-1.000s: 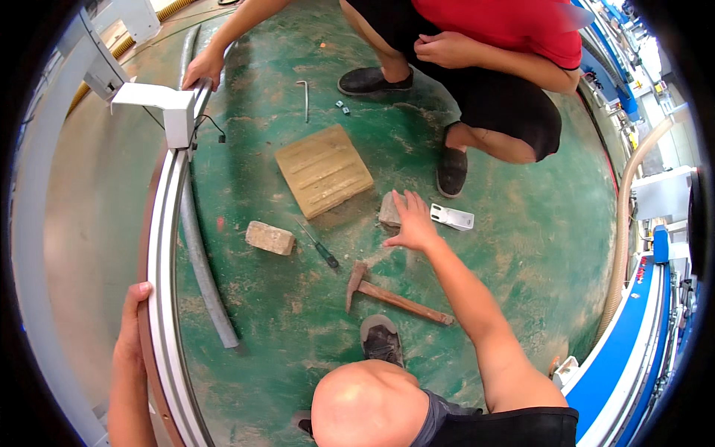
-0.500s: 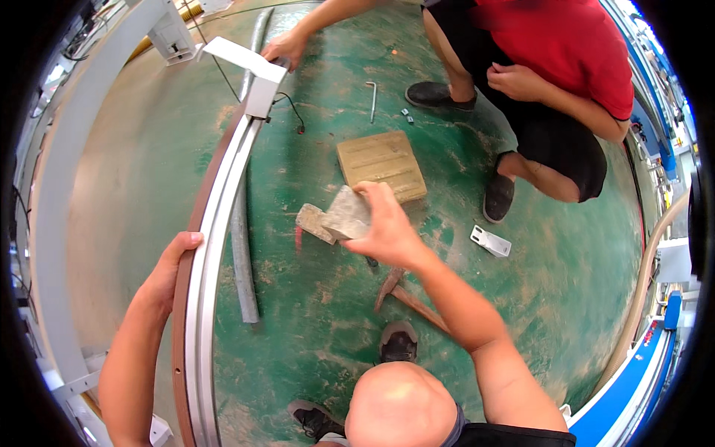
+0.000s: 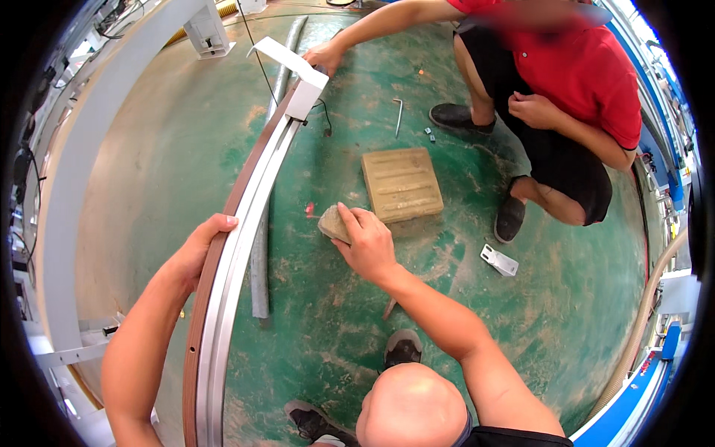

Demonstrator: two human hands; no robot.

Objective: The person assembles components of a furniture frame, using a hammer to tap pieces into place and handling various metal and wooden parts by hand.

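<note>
My left hand (image 3: pixel 202 252) grips a long silver metal rail (image 3: pixel 237 261) with a brown side strip, thumb over its edge and other fingers hidden behind it. A white bent bracket (image 3: pixel 304 98) sits at the rail's far end. In my right hand (image 3: pixel 370 246) is a rough greyish-tan stone block (image 3: pixel 332 223), held low over the green floor, just right of the rail. A square yellow ribbed paving block (image 3: pixel 403 186) lies beyond that hand. Below my right forearm shows a bit of a hammer (image 3: pixel 389 308), the remainder hidden.
A crouching co-worker in red reaches one hand (image 3: pixel 325 56) to the rail's far end. A grey pipe (image 3: pixel 261 276) lies beside the rail. On the floor are a hex key (image 3: pixel 398 118), small metal pieces (image 3: pixel 429 134) and a slotted white bracket (image 3: pixel 499 260).
The view has shifted, so most things sit farther right. My right hand has turned, its back now facing up over the block. The second stone piece seen earlier no longer shows separately.
</note>
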